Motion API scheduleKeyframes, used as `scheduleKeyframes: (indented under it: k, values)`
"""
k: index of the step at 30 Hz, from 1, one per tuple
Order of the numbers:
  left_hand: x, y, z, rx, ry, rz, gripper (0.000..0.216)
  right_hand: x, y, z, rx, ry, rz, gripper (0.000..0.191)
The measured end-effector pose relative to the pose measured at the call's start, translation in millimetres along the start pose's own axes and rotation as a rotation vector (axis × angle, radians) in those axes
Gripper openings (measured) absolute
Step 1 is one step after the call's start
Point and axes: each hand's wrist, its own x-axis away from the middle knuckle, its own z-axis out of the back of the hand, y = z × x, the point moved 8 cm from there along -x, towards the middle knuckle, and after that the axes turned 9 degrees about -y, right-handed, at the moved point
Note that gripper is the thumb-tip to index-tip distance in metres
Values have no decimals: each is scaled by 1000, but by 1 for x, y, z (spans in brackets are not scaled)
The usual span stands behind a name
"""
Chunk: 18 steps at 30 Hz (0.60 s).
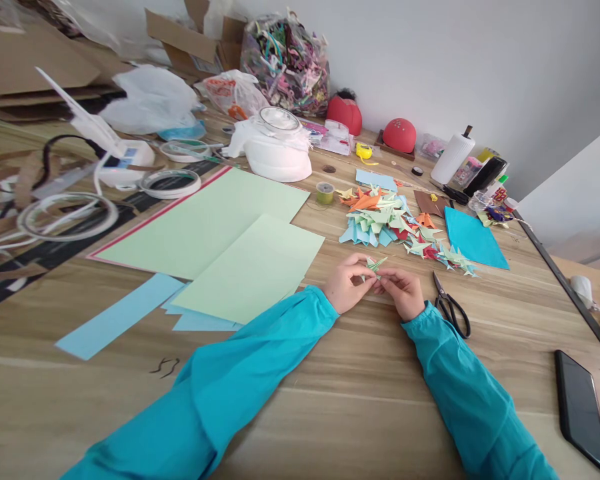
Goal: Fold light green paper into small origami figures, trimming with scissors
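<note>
A small folded light-green paper crane is pinched between my two hands above the wooden table. My left hand closes thumb and fingers on its left side. From the other side, my right hand grips its lower right part with thumb and forefinger. Fingertips cover much of the crane's lower half. Just beyond my hands lies a pile of folded paper cranes in green, blue, orange and red. Black-handled scissors rest to the right of my right hand.
Green paper sheets and a blue paper strip lie at left. A spool of thread stands behind my left hand. At right are a teal paper sheet and a phone. Bags, boxes and tape rolls crowd the back.
</note>
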Motion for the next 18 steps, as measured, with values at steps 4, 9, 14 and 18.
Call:
scheduleKeyframes:
  k: [4,9,14,18]
  values:
    - [1,1,1,12,11,-11,6,0,-3,0,-6,-5,16,20]
    - [1,5,2,5,18,-38,5,0,-4,3,7,25,8,13]
    - [0,4,3,0,29,-33,6,0,-4,6,-33,40,-4,8]
    - [0,2,4,-7,51,-16,5,1,-1,5,-85,52,-34,17]
